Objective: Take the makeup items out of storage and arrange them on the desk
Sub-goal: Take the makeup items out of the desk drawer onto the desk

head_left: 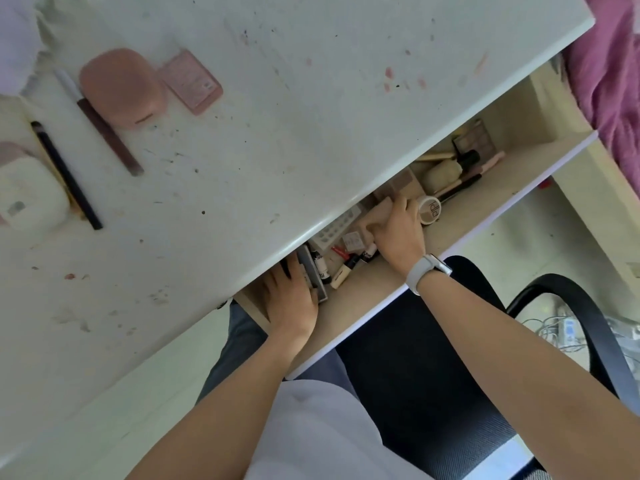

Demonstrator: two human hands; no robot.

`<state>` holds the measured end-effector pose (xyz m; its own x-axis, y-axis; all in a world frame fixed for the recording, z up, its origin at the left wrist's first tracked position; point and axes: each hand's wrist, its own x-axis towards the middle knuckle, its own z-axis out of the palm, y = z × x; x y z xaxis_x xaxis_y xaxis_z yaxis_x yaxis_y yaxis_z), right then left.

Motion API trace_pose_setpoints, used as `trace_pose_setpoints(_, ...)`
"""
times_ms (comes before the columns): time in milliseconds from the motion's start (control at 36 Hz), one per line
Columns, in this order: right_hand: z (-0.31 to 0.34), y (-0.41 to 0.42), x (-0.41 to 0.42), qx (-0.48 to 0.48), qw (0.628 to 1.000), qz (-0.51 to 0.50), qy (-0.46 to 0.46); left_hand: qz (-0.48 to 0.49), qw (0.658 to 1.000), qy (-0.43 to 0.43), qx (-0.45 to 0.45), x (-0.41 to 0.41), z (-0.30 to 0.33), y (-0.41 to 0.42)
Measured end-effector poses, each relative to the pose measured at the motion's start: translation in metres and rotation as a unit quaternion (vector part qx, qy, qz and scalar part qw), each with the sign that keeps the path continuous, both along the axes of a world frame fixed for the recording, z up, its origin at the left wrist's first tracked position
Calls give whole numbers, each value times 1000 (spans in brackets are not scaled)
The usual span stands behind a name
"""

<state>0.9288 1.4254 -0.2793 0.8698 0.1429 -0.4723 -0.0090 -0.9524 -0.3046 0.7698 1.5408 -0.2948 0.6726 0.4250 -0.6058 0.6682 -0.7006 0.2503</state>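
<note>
Open drawer (491, 188) runs diagonally under the white desk (277, 116) edge, from centre toward upper right of the frame; both hands are inside it. Left hand (291, 299), lower centre, lies over a flat dark-edged palette (320, 282) at the drawer's near end; fingertips are hidden beneath the desk edge, so cannot tell whether it grips or only rests. Right hand (398, 233), centre right, white watch (427, 271) on the wrist, has fingers curled round a beige rectangular case (375, 214). Just beside that hand: round cream jar (429, 209), small tubes (341, 271) with black caps, a clear moulded tray (337, 228). Farther up the drawer: brushes (460, 185), a pale sponge (441, 174), an eyeshadow palette (474, 140). Already on the desk, upper left of frame: pink rounded case (121, 86), pink flat compact (190, 81) touching it, maroon pencil (109, 136), black pencil (65, 174), white case (29, 195) at the left edge. Black chair (433, 393) at lower right.
</note>
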Motion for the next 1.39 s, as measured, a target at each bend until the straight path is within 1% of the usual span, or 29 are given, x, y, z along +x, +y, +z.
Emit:
trace_pose_setpoints(83, 5, -8, -5, 7, 1000, 4, -2, -15, 999, -2, 36, 0, 0, 0)
trace_pose_setpoints(167, 10, -13, -10, 19, 1000, 8, -12, -17, 999, -9, 40, -2, 0, 4)
trace_pose_setpoints(250, 15, -16, -13, 29, 999, 16, -18, 9, 1000, -29, 8, -5, 2, 6)
trace_pose_setpoints(333, 20, -17, -15, 60, 998, 30, -10, 24, 998, -63, -19, -3, 11, 7)
trace_pose_setpoints(472, 37, -23, -17, 122, 991, 57, -3, -48, 991, -95, -79, -5, 33, 9)
trace_pose_setpoints(556, 54, -28, -15, 162, 985, 62, -17, -89, 984, -124, -88, -7, 49, 11)
trace_pose_setpoints(667, 83, -31, -6, 239, 971, 24, 11, -90, 967, -195, -138, -1, 76, 22)
trace_pose_setpoints(722, 97, -29, 1, 298, 954, -19, 28, -43, 961, -216, -166, 6, 92, 29)
trace_pose_setpoints(806, 115, -18, 16, 400, 910, -105, 37, 95, 940, -256, -206, 23, 112, 42)
trace_pose_setpoints(861, 123, -7, 28, 463, 864, -192, 46, 208, 901, -300, -235, 37, 125, 54)
trace_pose_setpoints(917, 129, 10, 43, 512, 814, -267, 60, 308, 842, -354, -265, 53, 135, 71)
trace_pose_setpoints(944, 131, 19, 51, 524, 802, -281, 60, 345, 814, -377, -275, 62, 139, 79)
trace_pose_setpoints(972, 131, 30, 59, 528, 801, -277, 58, 375, 789, -397, -281, 72, 143, 88)
trace_pose_setpoints(1028, 128, 54, 73, 524, 812, -248, 64, 422, 747, -425, -288, 94, 145, 103)
trace_pose_setpoints(1139, 115, 98, 94, 491, 844, -200, 82, 510, 697, -426, -270, 143, 137, 124)
trace_pose_setpoints(1167, 111, 107, 97, 483, 850, -196, 80, 525, 690, -424, -262, 154, 135, 128)
trace_pose_setpoints(1222, 103, 121, 103, 462, 861, -198, 78, 533, 698, -417, -234, 172, 130, 132)
trace_pose_setpoints(1306, 89, 135, 109, 411, 891, -184, 58, 529, 714, -416, -194, 187, 120, 132)
trace_pose_setpoints(1389, 79, 141, 110, 366, 921, -131, 3, 513, 746, -398, -148, 195, 113, 127)
